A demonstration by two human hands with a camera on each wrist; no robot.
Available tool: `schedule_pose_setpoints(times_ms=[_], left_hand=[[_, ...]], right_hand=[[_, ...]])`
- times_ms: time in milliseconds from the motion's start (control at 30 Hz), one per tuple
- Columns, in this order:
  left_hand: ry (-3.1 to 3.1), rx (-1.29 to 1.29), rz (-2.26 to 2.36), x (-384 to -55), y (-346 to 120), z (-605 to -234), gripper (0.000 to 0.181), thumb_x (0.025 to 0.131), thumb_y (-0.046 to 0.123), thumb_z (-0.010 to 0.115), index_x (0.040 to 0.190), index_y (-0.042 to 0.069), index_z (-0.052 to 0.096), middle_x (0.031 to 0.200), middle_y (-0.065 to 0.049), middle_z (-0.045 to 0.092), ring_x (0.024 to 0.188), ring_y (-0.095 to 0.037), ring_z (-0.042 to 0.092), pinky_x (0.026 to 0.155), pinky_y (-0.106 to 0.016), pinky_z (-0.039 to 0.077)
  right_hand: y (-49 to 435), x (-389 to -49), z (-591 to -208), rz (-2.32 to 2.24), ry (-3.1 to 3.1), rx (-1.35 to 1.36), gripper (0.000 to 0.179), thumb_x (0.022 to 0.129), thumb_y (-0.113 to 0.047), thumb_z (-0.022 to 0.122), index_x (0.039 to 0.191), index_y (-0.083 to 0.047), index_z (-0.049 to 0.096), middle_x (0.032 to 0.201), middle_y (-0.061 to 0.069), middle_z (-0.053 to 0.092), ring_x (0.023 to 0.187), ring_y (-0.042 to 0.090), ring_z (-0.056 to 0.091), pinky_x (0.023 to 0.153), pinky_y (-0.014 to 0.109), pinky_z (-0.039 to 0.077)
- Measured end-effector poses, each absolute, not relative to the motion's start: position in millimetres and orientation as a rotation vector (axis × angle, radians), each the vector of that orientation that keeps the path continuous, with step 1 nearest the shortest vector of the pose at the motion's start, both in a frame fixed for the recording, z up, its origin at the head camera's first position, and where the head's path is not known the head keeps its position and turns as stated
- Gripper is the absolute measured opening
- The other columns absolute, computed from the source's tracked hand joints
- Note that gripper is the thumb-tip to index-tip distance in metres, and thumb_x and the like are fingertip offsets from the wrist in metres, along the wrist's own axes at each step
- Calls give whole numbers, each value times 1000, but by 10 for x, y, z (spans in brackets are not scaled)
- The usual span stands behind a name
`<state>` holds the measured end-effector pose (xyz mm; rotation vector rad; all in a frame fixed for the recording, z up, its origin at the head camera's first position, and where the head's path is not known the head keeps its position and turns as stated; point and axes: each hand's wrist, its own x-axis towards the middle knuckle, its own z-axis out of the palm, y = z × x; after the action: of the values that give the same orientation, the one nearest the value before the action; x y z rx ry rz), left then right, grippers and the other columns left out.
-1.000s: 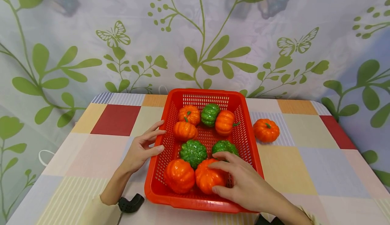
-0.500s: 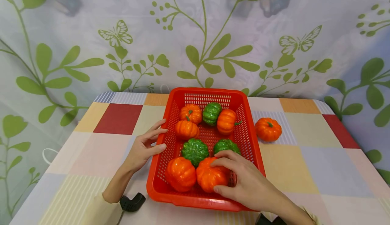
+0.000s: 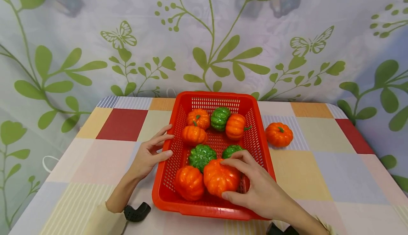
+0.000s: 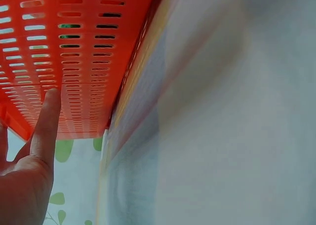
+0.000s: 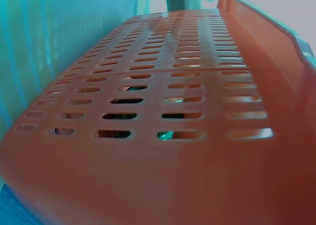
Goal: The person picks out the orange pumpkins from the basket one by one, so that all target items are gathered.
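Observation:
A red plastic basket (image 3: 208, 211) with slotted walls holds several small orange and green pumpkins. My right hand (image 3: 259, 187) reaches over its near right side and grips a shiny orange pumpkin (image 3: 220, 178) between thumb and fingers. That pumpkin overlaps a green pumpkin (image 3: 201, 157) behind it, and another orange pumpkin (image 3: 189, 182) sits at its left. A second green pumpkin (image 3: 232, 150) is partly hidden by my right fingers. My left hand (image 3: 148, 157) touches the basket's left rim with extended fingers; in the left wrist view a straight finger (image 4: 47, 121) lies against the slotted wall.
One orange pumpkin (image 3: 279, 135) lies on the patchwork tablecloth (image 3: 318, 178) right of the basket. Farther back in the basket are orange pumpkins (image 3: 194, 136) and a green one (image 3: 220, 118). A patterned curtain (image 3: 159, 51) hangs behind the table.
The orange pumpkin in my right hand has risen a little and tilted, covering more of the green ones behind it. My left hand stays at the rim.

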<state>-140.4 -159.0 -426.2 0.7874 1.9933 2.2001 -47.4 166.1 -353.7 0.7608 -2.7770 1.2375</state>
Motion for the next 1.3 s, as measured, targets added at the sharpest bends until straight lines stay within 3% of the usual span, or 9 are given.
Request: schedule_pose_setpoints(times_ms=[233,467,733,933,1100,1300], left_hand=[[2005,786,2189,-1410,-1599,-4244,42,89,-8,61,129,-17,50,157,-13,30,122,-33,56,80,-42,57],[2006,783,2188,-1405,-1607,-4248,42,89,-8,61,128,-17,50,157,-14,30,121,-34,56,79,-42,57],[1999,781,2194,-1406,-1611,-4252,41,89,-7,61,128,-17,50,157,-13,30,122,-35,55,80,-43,57],[1995,765,2193,-1401,-1608,-4249,41,89,-7,61,128,-16,51,158,-12,30,123,-36,54,80,-43,57],[1991,762,2189,-1397,-1598,-4254,41,90,-6,61,128,-16,50,158,-13,30,124,-40,52,81,-44,56],[1998,763,2179,-1403,-1596,-4266,40,90,-6,61,128,-14,52,157,-12,30,123,-40,52,81,-44,57]], right_hand=[[1655,-470,-3519,1215,-2842,679,72,72,-33,87,136,-30,55,122,-9,41,109,14,51,85,40,52],[1654,-480,-3524,1318,-2759,754,72,73,-32,87,134,-30,49,144,-8,40,125,14,46,94,45,49],[1678,-489,-3513,1465,-2632,819,86,78,-23,85,150,-29,38,131,-7,43,117,15,48,91,32,49],[1697,-476,-3509,1484,-2591,806,75,78,-19,84,144,-28,48,128,-5,39,112,17,51,91,33,49],[1724,-463,-3502,1566,-2537,817,74,77,-16,85,141,-24,48,131,-3,44,113,17,51,82,31,52],[1760,-479,-3484,1581,-2465,831,74,75,-9,85,138,-16,49,130,-1,55,111,17,56,82,29,53]])
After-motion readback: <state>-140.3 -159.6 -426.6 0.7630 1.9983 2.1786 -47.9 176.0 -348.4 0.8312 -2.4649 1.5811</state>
